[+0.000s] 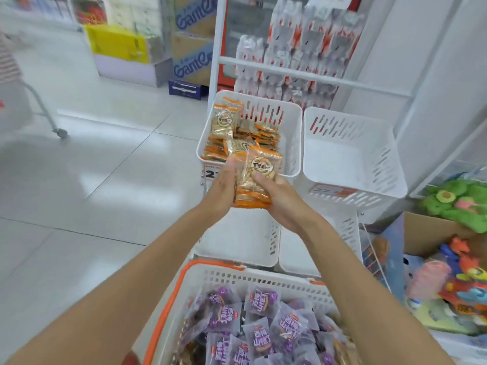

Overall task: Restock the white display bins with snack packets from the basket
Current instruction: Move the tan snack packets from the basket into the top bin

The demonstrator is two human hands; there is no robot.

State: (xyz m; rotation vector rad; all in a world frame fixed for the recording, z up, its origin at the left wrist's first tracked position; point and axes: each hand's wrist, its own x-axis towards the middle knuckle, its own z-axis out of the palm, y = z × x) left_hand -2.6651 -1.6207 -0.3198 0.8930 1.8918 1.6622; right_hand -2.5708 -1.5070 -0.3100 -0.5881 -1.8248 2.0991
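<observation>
Both my hands hold a stack of orange-edged peanut snack packets just in front of the upper left white bin. My left hand presses the stack's left side with straight fingers; my right hand grips it from the right and below. That bin holds several of the same orange packets. The upper right white bin has nothing in it. Below me the white basket with orange handles holds several purple snack packets.
Two lower white bins sit under the upper pair on a white rack. Red-and-white packs hang behind. A cardboard box of toys stands at right. Tiled floor, stacked cartons and a cart wheel lie to the left.
</observation>
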